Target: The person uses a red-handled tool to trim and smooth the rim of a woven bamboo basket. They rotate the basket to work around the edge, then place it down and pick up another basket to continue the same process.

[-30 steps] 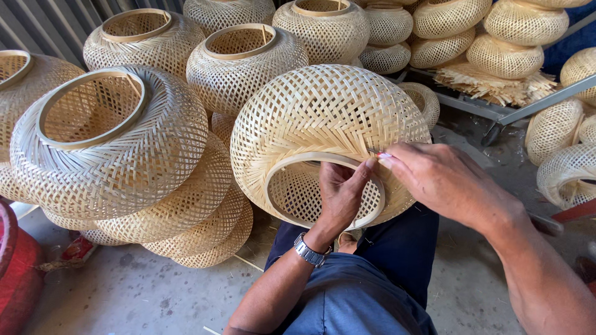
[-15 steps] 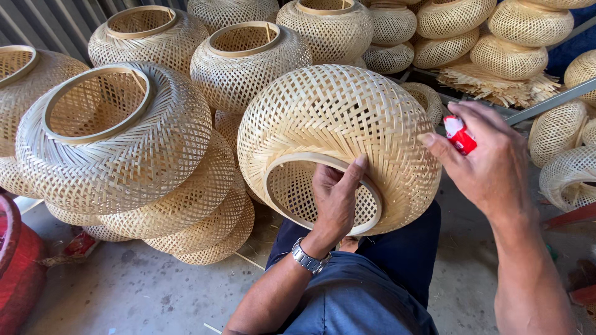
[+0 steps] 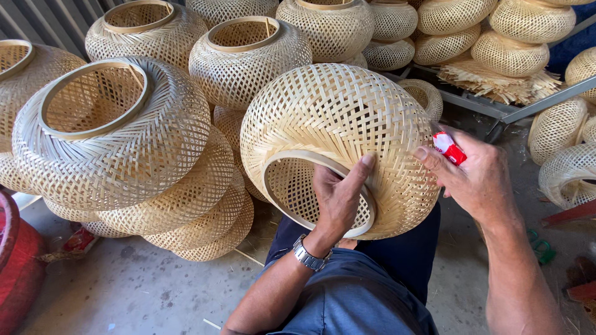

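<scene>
Woven bamboo basket (image 3: 341, 130) is resting on the person's lap, opening toward the camera.
Left hand (image 3: 338, 195) is gripping its rim, fingers clamped on the ring; right hand (image 3: 478, 180) is touching the side, fingers closed around a small red object (image 3: 448, 147). Stacked baskets (image 3: 124, 142) are standing behind.

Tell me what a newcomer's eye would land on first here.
The round woven bamboo basket at centre, tipped on the person's lap with its ringed opening facing down toward them. The left hand grips that rim, while the right hand presses the basket's side holding a small red object. Stacks of similar baskets crowd the left and back.
</scene>
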